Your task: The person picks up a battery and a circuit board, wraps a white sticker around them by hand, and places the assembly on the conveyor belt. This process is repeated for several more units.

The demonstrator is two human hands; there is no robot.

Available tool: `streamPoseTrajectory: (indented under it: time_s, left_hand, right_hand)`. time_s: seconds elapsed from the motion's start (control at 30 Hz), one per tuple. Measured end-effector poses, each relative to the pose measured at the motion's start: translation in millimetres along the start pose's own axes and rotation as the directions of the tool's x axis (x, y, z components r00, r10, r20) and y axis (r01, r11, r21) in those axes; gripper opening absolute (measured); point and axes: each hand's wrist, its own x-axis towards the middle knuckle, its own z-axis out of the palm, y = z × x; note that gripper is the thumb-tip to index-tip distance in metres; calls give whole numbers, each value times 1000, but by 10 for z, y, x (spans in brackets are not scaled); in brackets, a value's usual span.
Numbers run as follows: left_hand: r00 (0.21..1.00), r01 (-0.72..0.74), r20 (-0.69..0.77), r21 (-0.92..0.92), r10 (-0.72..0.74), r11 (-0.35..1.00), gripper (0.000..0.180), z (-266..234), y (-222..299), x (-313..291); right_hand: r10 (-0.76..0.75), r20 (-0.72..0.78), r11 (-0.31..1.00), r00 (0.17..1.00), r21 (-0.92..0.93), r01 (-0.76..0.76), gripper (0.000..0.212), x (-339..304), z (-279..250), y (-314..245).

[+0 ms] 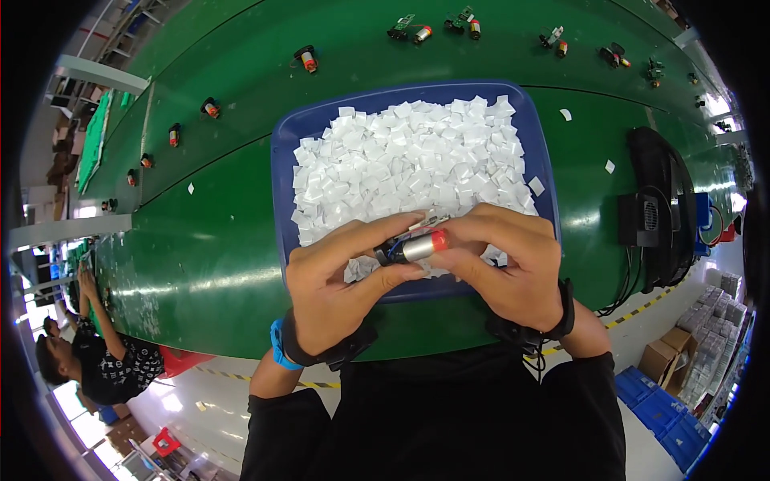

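Observation:
Between my two hands is a small motor assembly (419, 247), with a silver cylinder, a red end, a black end and thin wires. My left hand (330, 272) pinches it at the black end, thumb below and fingers above. At the red end, the thumb and fingers of my right hand (517, 255) close on the same piece. Part of the assembly is hidden behind the fingers. Just beneath my hands, a blue tray (282, 172) is heaped with small white square pieces (409, 164).
Along the green work surface (208, 248), several similar motor assemblies (307, 59) lie spaced out at the far side. A black box (638, 220) with cables stands at the right. Blue crates (666, 417) rest on the floor at lower right. Another person (104, 361) is at the left.

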Motion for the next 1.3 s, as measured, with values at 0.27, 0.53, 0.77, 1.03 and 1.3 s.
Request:
streamPoseTrajectory:
  time_s: [0.27,0.53,0.77,1.03,1.3]
  left_hand:
    - [982,-188,40,353,186,916,43,37,91,0]
    - [978,-31,-204,91,49,995,41,197,158,-9]
    - [953,-282,3,370,303,885,36,46,46,5]
    - [999,34,-21,-35,-35,999,29,45,19,-32]
    - [961,273,-21,-51,-274,961,29,-77,195,155]
  right_hand:
    - [73,5,988,997,135,-74,15,-7,7,-15]
    - [43,2,995,999,90,-43,14,2,6,10]
    - [86,16,988,996,128,-88,16,8,-6,-33]
    - [198,97,967,975,141,-211,15,3,-6,-26]
    - [87,131,989,987,110,-102,27,24,-28,45]
